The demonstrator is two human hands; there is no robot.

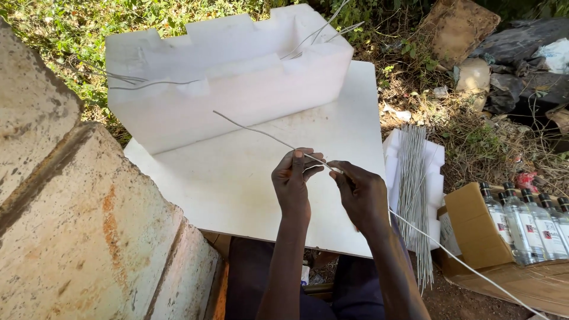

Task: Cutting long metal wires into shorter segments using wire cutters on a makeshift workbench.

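**Helper:** From the head camera, looking down, you are holding one long thin white wire over the flat white board. Your left hand is pinching it, thumb pressing against the fingers, closed tight on the wire. Your right hand is pinching it just beside the left, its fingers curled and closed on the same wire.

**Learner:** Where is the wire going?

**Helper:** One end is poking up and away toward the big white foam block at the far edge of the board. The other end is running past your right wrist, off the near right corner, down toward the cardboard box with the clear bottles.

**Learner:** How should I be holding it?

**Helper:** I think you are doing best by keeping both pinches close together, so the wire is not wobbling between them. Be pressing with your fingertips, not your whole fist, and watch the free end so it is not flicking.

**Learner:** And my arms?

**Helper:** Both forearms are reaching up from the near edge, wrists bending inward, hands almost touching over the board's near right part. A bundle of wires is lying off the right edge.
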